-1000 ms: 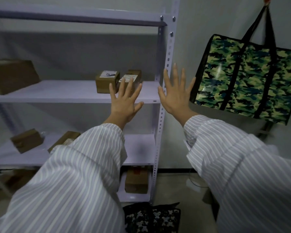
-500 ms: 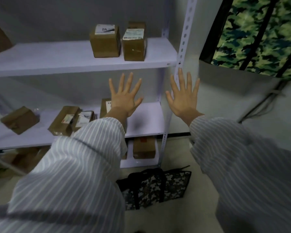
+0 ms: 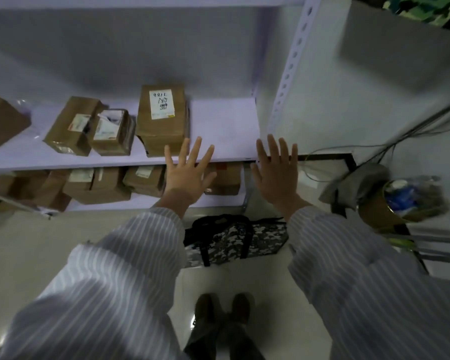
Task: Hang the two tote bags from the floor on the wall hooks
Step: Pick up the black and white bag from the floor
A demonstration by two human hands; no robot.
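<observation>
**Grey camouflage tote on the floor, both hands spread above it**

Your left hand (image 3: 189, 175) and right hand (image 3: 277, 172) are held out before you, palms down, fingers fanned wide, each holding nothing. Striped white sleeves (image 3: 130, 258) cover both arms to the wrist.

Below and between your hands, the grey-and-black camouflage tote bag with black webbing straps (image 3: 234, 239) lies flat on the pale tiled floor (image 3: 37, 255), just in front of the foot of the white metal shelving unit (image 3: 226, 141). Its black handles are bunched at the upper left edge; two straps run across the patterned panel. Your left sleeve hides its left end. Your dark shoes (image 3: 222, 307) stand near it.

A corner of the green camouflage tote bag (image 3: 424, 7) shows at the top right, up against the wall.

Brown cardboard parcels (image 3: 161, 120) with white labels sit on the shelves. Cables (image 3: 390, 141) trail down the wall at right.
</observation>
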